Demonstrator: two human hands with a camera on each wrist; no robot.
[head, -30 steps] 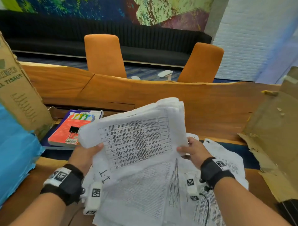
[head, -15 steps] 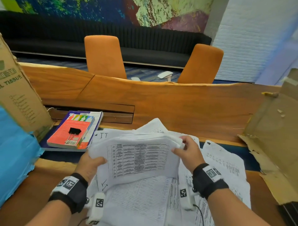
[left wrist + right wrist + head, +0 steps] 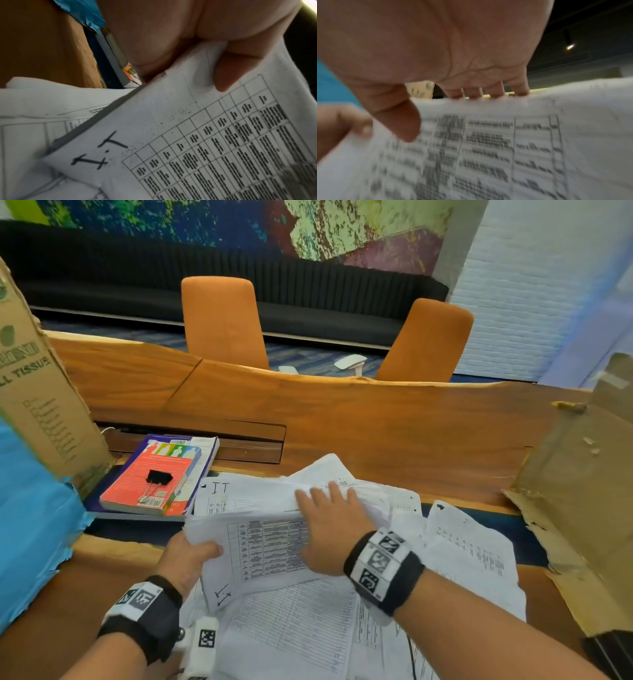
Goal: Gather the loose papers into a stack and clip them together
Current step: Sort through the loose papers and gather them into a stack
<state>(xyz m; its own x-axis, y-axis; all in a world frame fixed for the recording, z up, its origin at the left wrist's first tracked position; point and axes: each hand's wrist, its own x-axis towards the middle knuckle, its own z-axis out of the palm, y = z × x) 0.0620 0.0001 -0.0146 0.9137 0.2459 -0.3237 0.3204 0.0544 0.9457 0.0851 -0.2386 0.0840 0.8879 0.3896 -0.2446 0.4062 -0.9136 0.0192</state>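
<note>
The left hand (image 3: 186,559) grips the left edge of a bundle of papers (image 3: 263,546), thumb curled over the top sheet and fingers hidden beneath. The right hand (image 3: 329,529) lies on top of the same bundle with its fingers extended over the far edge and the thumb pressed to the printed face. In the right wrist view the fingertips (image 3: 494,90) pass behind the paper edge, so their grip cannot be confirmed. The bundle sits low over further loose sheets (image 3: 472,553) spread across the wooden surface (image 3: 394,433). The top sheet carries a printed table and a handwritten "I.T" mark (image 3: 101,150). A black binder clip (image 3: 158,477) rests on a red book (image 3: 150,477), which lies just left of the papers.
</note>
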